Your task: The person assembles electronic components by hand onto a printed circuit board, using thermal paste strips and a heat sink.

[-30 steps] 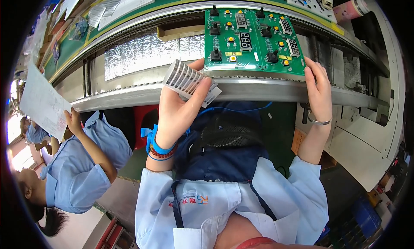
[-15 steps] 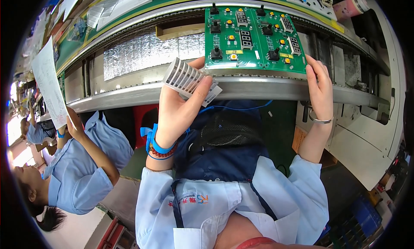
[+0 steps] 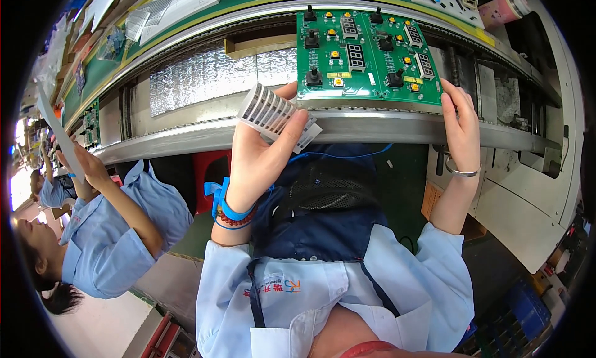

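My left hand is closed on a curled white sheet of labels with rows of grey and dark marks, pinched under the thumb. Its fingertips reach the lower left edge of a green circuit board. Black upright knobs, yellow buttons and digit displays stand on the board, which lies across the conveyor rails. At the board's lower right corner, my right hand touches the edge with fingers stretched out and nothing visible in its palm.
The conveyor's metal rail runs across in front of me, with a silvery foil sheet between the rails. Papers lie on the green bench beyond. A co-worker at left holds a paper sheet. A white machine housing stands at right.
The board and my left hand with the labels appear shifted very slightly right. My right hand has barely moved. The co-worker's paper has turned nearly edge-on and moved left.
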`<act>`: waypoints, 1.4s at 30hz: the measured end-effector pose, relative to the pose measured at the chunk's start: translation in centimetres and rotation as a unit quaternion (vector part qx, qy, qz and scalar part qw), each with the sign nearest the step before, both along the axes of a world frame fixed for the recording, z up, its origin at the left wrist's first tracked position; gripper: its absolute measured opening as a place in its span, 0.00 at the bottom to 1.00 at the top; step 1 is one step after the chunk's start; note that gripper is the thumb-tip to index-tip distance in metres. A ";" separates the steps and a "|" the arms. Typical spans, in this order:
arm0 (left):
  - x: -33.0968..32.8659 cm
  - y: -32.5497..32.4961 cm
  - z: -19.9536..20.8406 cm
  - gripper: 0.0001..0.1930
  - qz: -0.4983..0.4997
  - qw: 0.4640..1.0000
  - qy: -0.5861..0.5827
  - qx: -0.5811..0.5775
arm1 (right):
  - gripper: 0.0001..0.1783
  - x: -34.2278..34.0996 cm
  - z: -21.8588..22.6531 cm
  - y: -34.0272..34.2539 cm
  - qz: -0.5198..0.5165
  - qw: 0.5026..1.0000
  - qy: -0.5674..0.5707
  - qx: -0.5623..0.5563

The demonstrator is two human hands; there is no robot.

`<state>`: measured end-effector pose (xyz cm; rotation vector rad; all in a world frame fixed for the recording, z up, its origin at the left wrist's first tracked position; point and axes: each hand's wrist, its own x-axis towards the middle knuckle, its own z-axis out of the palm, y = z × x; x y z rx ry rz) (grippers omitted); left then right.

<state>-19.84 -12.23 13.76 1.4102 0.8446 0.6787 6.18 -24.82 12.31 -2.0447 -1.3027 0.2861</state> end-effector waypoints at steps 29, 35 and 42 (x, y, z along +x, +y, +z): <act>0.1 0.2 0.1 0.17 0.018 0.999 -0.025 0.037 | 0.15 0.5 -0.3 0.2 -0.027 0.998 0.040 0.030; 0.3 0.0 0.1 0.16 0.008 0.998 -0.020 0.063 | 0.15 0.7 -0.4 -0.2 -0.039 0.998 0.050 0.022; 0.1 0.1 -0.1 0.17 -0.001 0.997 -0.021 0.076 | 0.16 0.9 -0.7 -0.3 -0.026 0.998 0.054 0.026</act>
